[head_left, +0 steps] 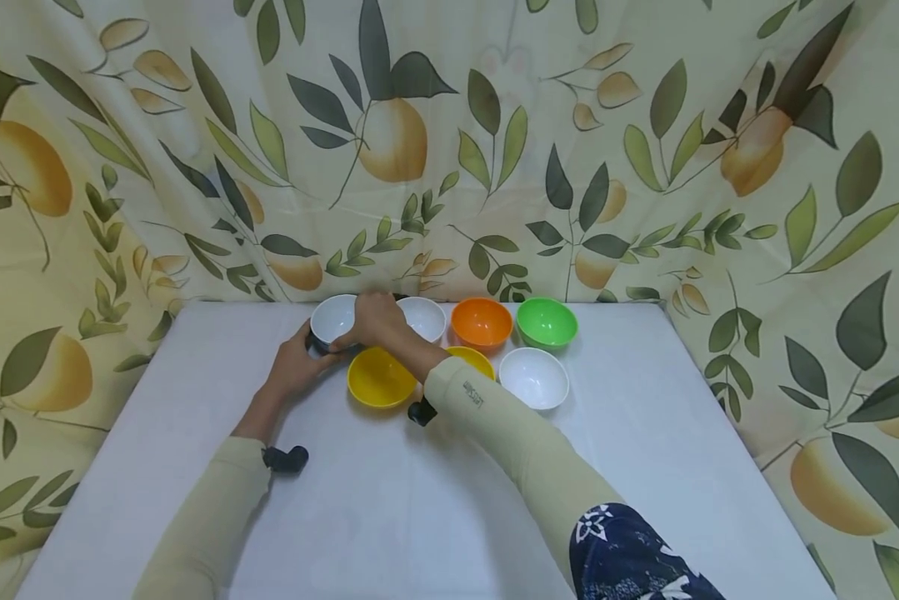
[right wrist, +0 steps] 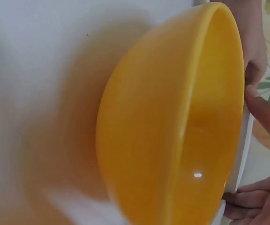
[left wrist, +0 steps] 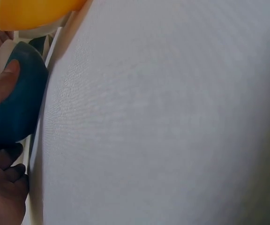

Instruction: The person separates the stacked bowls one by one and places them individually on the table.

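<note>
At the back left of the table, a white bowl [head_left: 332, 317] sits inside a dark teal bowl [left wrist: 25, 98]. My left hand [head_left: 297, 364] grips the teal bowl from the left, thumb along its near side and fingers around the far side. Reaching across from the right, my right hand [head_left: 377, 320] holds the right side of the white bowl, its thumb at the near rim; its other fingers are mostly hidden. Just in front stands a yellow bowl [head_left: 382, 379], large in the right wrist view beneath the right wrist.
Right of the hands, the back row has another white bowl [head_left: 427, 317], an orange bowl [head_left: 481, 325] and a green bowl [head_left: 546, 323]. A second yellow bowl [head_left: 475, 360], partly behind the right sleeve, and a white bowl [head_left: 534, 379] stand nearer. A patterned curtain [head_left: 456, 150] hangs behind the table.
</note>
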Available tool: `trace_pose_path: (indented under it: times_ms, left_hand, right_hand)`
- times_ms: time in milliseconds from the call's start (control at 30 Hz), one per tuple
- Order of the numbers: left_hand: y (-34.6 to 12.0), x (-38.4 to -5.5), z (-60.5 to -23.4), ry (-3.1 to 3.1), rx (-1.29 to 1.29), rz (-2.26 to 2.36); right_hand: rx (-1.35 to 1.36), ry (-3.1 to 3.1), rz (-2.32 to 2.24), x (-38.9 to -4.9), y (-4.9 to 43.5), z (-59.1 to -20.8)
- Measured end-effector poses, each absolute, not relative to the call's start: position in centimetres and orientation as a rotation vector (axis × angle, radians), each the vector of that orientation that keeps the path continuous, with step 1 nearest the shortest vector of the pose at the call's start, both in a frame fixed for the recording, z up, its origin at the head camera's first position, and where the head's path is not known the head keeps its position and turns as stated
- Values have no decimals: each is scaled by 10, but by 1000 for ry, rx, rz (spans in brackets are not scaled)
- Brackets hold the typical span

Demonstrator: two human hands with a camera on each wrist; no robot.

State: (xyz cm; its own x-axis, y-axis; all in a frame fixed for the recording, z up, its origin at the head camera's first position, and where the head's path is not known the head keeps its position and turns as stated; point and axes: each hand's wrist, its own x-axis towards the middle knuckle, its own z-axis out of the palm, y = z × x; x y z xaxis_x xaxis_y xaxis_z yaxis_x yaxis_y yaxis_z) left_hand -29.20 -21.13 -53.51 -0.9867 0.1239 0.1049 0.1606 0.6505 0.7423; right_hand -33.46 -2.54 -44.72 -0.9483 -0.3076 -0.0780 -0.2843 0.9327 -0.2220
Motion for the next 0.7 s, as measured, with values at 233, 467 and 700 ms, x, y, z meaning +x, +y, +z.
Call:
trace_pose_path:
  times_ms: [233,467,700]
  left_hand:
    - [-211,-297,-530,-2809,-253,-1279]
    - [-211,-293,-533,-2820,-241,-1295]
    - [-208,-288,-533,-2841,-195,-1293]
  right_hand:
    - [-446,2979,-358,-338,-25,-445]
    - [-438,2997,-441,-334,-25,-447]
    - [-433,3079,-535,-310,-23,-436]
